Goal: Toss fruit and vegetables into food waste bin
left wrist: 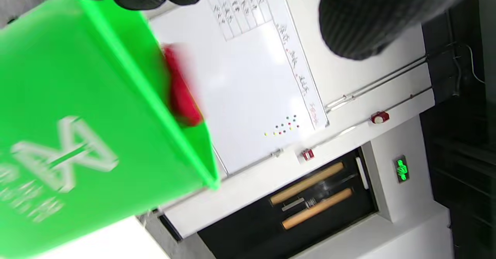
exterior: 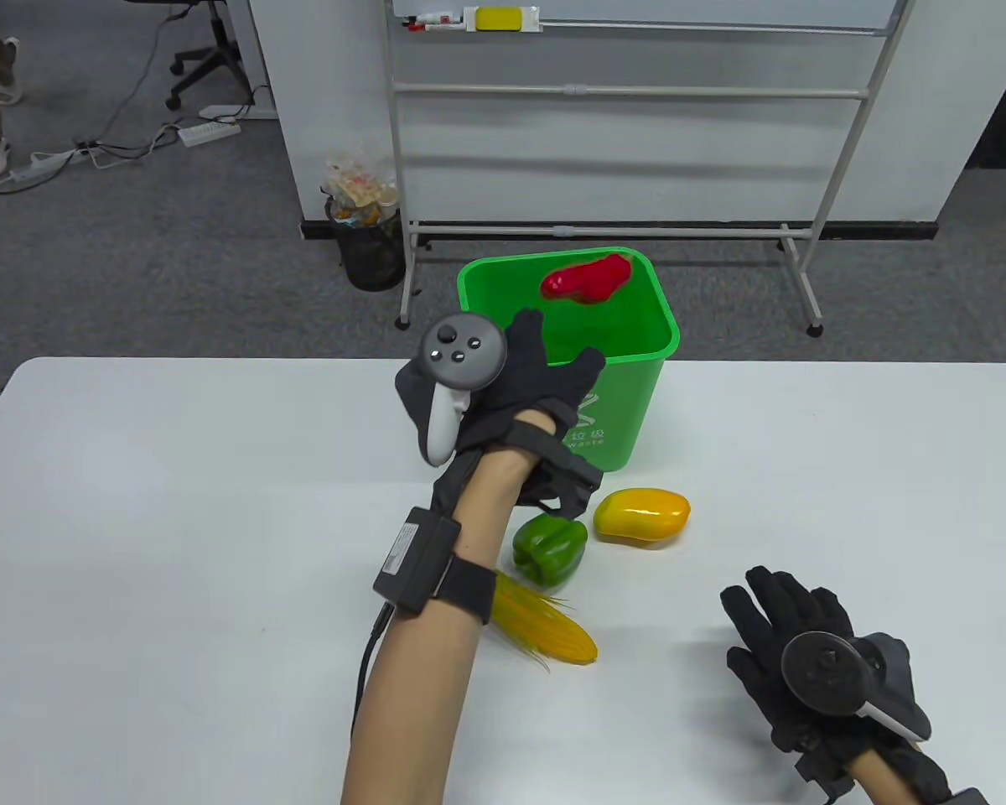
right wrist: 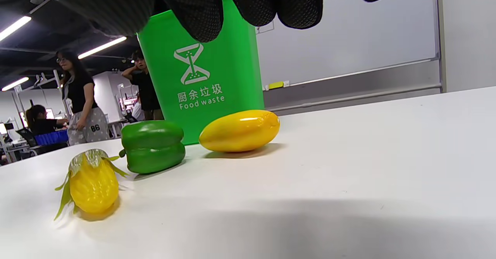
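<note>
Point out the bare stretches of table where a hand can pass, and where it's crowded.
Bare: the table left of the left hand, and the strip between the yellow mango and the right hand. Crowded: in front of the green bin, where mango, green pepper and corn cluster under the left forearm.

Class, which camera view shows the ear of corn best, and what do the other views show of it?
The right wrist view: the ear of corn lies unobstructed, end-on, husk leaves visible. In the table view the left forearm covers part of it. The left wrist view shows none of it, only the green bin.
</note>
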Available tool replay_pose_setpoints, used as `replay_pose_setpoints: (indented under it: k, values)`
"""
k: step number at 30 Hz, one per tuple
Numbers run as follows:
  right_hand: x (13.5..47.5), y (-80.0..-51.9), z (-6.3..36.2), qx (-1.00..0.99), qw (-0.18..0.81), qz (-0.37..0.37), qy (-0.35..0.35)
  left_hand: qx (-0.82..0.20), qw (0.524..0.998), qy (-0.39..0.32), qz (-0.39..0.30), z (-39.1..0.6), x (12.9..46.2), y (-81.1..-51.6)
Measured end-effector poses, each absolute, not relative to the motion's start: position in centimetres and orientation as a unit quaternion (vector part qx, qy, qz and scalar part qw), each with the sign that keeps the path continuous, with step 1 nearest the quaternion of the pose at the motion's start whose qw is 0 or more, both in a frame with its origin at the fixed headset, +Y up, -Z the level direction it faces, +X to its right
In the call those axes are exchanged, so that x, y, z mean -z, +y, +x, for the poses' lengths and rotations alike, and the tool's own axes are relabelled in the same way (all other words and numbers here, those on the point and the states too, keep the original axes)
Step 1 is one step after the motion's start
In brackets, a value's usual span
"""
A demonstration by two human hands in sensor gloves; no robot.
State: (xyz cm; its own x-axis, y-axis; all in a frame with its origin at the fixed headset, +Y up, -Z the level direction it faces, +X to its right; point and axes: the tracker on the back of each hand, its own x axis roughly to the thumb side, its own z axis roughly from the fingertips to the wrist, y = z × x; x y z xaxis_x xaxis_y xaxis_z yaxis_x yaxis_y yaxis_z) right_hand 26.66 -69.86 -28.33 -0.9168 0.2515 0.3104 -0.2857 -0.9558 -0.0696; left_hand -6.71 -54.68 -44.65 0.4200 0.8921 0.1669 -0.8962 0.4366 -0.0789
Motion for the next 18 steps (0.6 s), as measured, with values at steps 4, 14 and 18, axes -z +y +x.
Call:
replay_pose_setpoints:
  k: [4, 14, 18]
  values:
    - [28.5, -70.3, 27.0, -0.979, 0.135, 0.145, -0.042, -0.518, 0.848, -0.113, 0.013, -8.9, 42.7, -57.8]
    - [28.5, -70.5, 26.1, -0.98, 0.123, 0.154, -0.038, -0.231, 0.932, -0.277, 0.028, -7.1, 36.8, -61.1]
    - [28.4, -70.6, 26.1, -0.98, 0.122, 0.156, -0.036, -0.057, 0.946, -0.317, -0.026, -5.2, 34.9, -66.0]
